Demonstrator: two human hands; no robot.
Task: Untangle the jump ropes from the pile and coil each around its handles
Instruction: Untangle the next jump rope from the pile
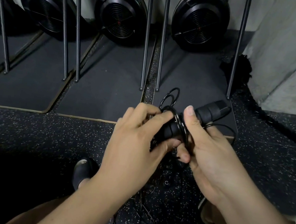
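Two black foam jump-rope handles (210, 111) lie side by side, pointing up and to the right. My right hand (211, 150) grips them from the right, thumb up along the foam. Thin black cord (181, 124) is wound several times round the handles' middle. My left hand (136, 136) pinches the cord at the left of the handles, and loose loops (171, 96) stick out above its fingers. More black cord (146, 213) lies tangled on the floor beneath my hands, partly hidden by my forearms.
Speckled black rubber floor (27, 133) under me. Ahead stand three upright rowing machines with black flywheels (121, 12) and steel rails (146, 36) on dark mats. A concrete pillar (292, 55) rises at right. My shoes (84, 171) flank the rope pile.
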